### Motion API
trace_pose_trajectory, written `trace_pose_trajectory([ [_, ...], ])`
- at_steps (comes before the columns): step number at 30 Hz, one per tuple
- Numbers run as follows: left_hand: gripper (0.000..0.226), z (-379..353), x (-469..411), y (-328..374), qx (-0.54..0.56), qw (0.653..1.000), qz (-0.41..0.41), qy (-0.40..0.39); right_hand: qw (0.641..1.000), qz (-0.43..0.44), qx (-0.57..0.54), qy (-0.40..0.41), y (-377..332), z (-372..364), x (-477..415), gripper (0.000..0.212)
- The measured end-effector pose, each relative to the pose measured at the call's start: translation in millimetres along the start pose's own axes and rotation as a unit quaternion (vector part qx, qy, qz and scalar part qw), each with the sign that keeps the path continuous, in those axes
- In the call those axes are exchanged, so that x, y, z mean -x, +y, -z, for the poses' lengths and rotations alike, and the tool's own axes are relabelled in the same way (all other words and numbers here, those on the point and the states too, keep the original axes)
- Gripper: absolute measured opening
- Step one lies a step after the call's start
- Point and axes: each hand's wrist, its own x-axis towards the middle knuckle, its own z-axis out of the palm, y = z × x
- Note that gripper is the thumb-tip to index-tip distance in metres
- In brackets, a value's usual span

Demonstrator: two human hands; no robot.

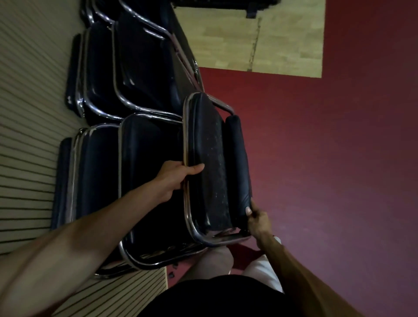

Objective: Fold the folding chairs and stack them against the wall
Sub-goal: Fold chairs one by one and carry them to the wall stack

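Dim light here, colours muddy; a beige slatted wall (27,158) with dark grooves runs down the left; dark red floor (328,158) fills the right; up top, a pale wood-grain patch (226,40), a dark seam crossing it; a black shape (226,2) sits cropped at the edge.

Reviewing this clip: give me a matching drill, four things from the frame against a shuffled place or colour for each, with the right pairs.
Things
1 left hand
2 right hand
3 stacked chairs
4 floor

Place or colour
A dark red
B grips the chrome frame of the held chair
C against the slatted wall
D holds the end of the black pad

Pairs: 1-B, 2-D, 3-C, 4-A
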Motion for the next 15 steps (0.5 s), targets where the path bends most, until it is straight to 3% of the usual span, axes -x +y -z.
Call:
trace_pose_trajectory([
  [5,0.023,27,13,-22,0.036,0.999,0.021,0.029,0.998,0.013,0.039,-0.038,-8,-20,10,0.046],
  [11,0.023,37,20,-27,0.054,0.998,0.015,0.025,0.996,0.004,0.088,-0.029,-9,-28,20,0.041],
  [15,0.024,43,21,-33,0.053,0.998,0.010,0.029,0.996,-0.005,0.073,-0.042,-7,-39,25,0.041],
])
